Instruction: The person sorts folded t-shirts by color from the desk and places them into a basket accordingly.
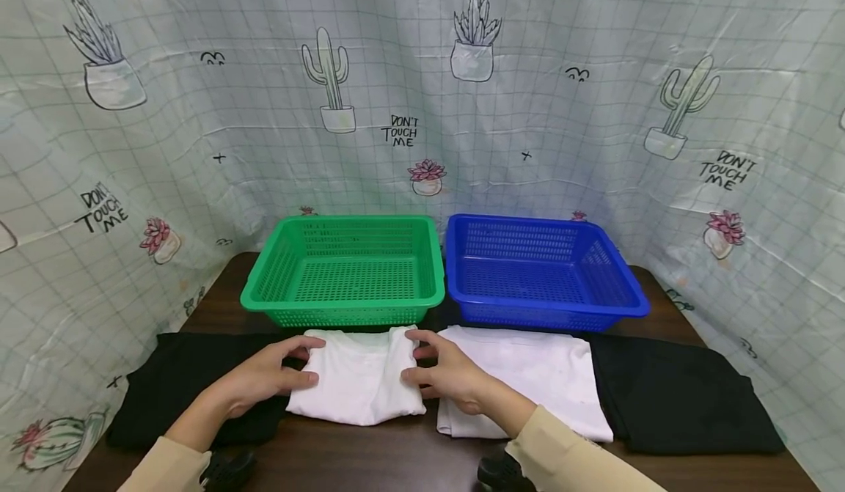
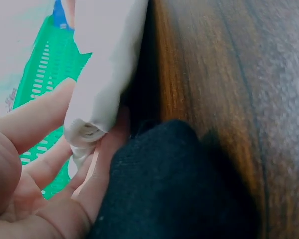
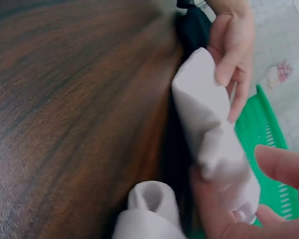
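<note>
A folded white shirt (image 1: 350, 382) lies in front of the green basket, with one strip folded over along its right side. My left hand (image 1: 267, 371) grips its left edge, thumb on the near side and fingers farther back. In the left wrist view, the left fingers (image 2: 102, 159) reach under the rolled end of the shirt (image 2: 102, 84). At the opposite edge, my right hand (image 1: 455, 375) holds the folded strip between thumb and fingers. The right wrist view shows the shirt (image 3: 204, 109) spanning both hands, bulging and creased near the right fingers.
Behind the shirt stand a green basket (image 1: 343, 305) and a blue basket (image 1: 548, 309), both with nothing inside. A second folded white cloth (image 1: 528, 375) lies right of my right hand. Folded black cloths lie at the left (image 1: 178, 382) and right (image 1: 693, 397) of the dark wooden table (image 1: 356, 463).
</note>
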`<action>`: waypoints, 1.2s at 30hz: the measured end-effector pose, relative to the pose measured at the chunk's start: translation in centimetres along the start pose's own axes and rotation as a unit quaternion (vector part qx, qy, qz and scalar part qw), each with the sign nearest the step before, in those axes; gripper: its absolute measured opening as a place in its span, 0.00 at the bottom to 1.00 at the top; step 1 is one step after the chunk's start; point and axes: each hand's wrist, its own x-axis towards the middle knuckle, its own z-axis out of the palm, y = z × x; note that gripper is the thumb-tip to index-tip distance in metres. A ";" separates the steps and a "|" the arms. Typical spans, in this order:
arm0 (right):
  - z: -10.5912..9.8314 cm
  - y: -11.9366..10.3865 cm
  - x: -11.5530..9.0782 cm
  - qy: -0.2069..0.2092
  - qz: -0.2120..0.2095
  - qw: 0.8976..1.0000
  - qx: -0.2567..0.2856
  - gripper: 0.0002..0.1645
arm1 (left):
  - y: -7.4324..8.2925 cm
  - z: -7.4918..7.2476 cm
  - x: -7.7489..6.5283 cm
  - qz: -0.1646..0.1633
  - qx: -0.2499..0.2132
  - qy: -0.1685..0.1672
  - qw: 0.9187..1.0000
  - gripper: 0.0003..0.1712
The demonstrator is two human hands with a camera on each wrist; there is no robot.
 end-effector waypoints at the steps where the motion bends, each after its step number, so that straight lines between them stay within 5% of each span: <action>1: 0.1 0.0 0.1 -0.004 0.000 1.000 0.002 0.46 | 0.0 0.0 0.0 0.000 0.000 0.001 1.000 0.39; 9: -0.2 1.2 0.8 -0.030 -0.003 0.999 0.029 0.47 | 0.0 0.0 -0.1 0.007 0.000 -0.005 1.000 0.38; 22: -1.0 1.7 0.2 -0.015 -0.032 0.999 -0.018 0.46 | 0.0 0.2 -0.7 0.020 -0.026 0.010 0.999 0.40; 36: -1.9 -1.0 -2.3 -0.065 -0.074 0.995 0.025 0.46 | 2.8 0.0 -3.9 0.059 -0.078 -0.002 0.995 0.45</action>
